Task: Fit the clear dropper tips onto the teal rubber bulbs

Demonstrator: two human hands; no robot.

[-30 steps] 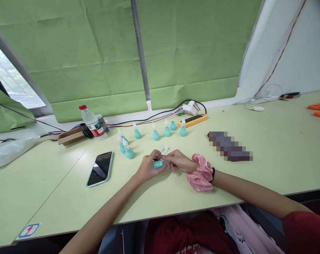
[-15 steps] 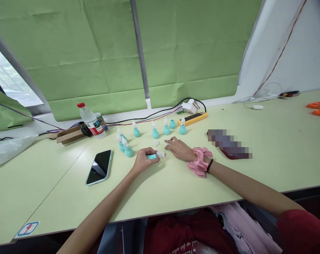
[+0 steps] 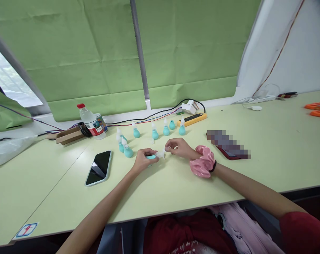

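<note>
My left hand (image 3: 144, 161) is closed around a turquoise squeeze bulb (image 3: 150, 157), like a nasal aspirator's, lying on its side. A translucent white piece (image 3: 160, 154) sticks out of its right end. Just to the right, the fingers of my right hand (image 3: 178, 147) pinch a small translucent tip (image 3: 167, 149), its exact shape hard to make out. Another small clear piece (image 3: 152, 141) lies on the table beyond my hands. Several turquoise bulbs with clear nozzles, such as one at the left (image 3: 128, 151) and one at the right (image 3: 182, 129), stand upright. One bulb (image 3: 172, 124) has no nozzle.
A phone (image 3: 98, 168) lies left of my hands; a dark red item with a blurred top (image 3: 226, 145) lies right. Behind are a red-capped bottle (image 3: 92, 121), a cardboard tray (image 3: 70, 135), a yellow power strip (image 3: 193, 119) and cables. Orange scissor handles (image 3: 319, 106) are far right.
My right hand has come up from the table with its fingers drawn into a pinch on a small translucent tip. The loose clear piece has shifted slightly left. My left hand stays nearly still.
</note>
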